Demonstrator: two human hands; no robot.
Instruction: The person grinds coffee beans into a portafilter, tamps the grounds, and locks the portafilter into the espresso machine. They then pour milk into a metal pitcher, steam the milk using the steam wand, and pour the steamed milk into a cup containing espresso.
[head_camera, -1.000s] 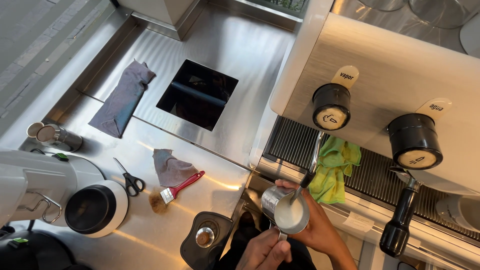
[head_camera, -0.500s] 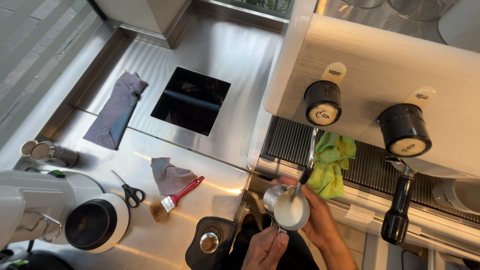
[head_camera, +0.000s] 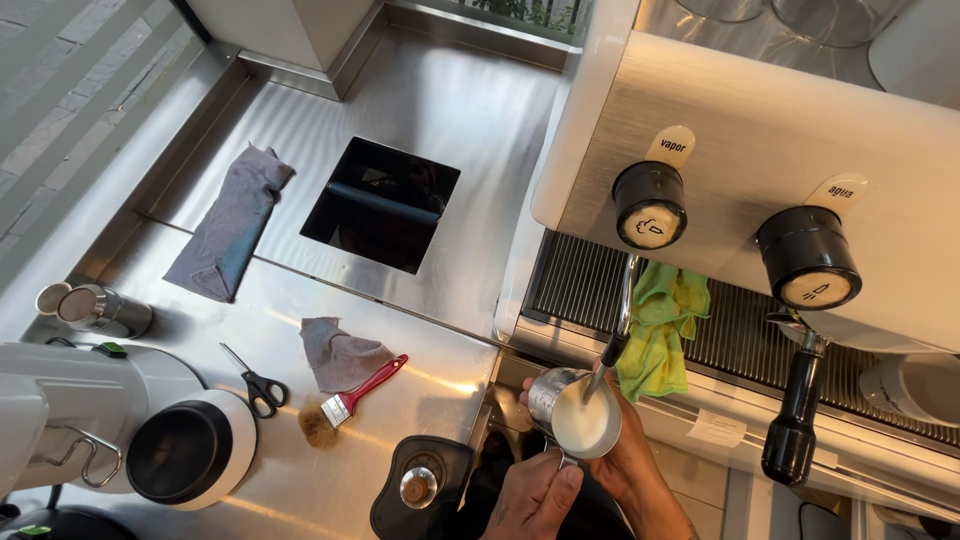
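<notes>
Fingers of both hands (head_camera: 590, 480) wrapped round steel milk pitcher (head_camera: 573, 410), L fingertips hidden, steam wand (head_camera: 615, 340) tip submerged.

- Steel milk pitcher (head_camera: 572, 412), upright and nearly full of white milk, held below the espresso machine.
- Steam wand (head_camera: 612, 345) slants down, tip dipped in the milk.

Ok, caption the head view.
Both hands hold a steel milk jug under the steam wand.

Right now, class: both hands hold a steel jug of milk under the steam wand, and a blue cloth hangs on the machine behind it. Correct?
Not quite. The head view shows the cloth is green; the rest stands.
</notes>
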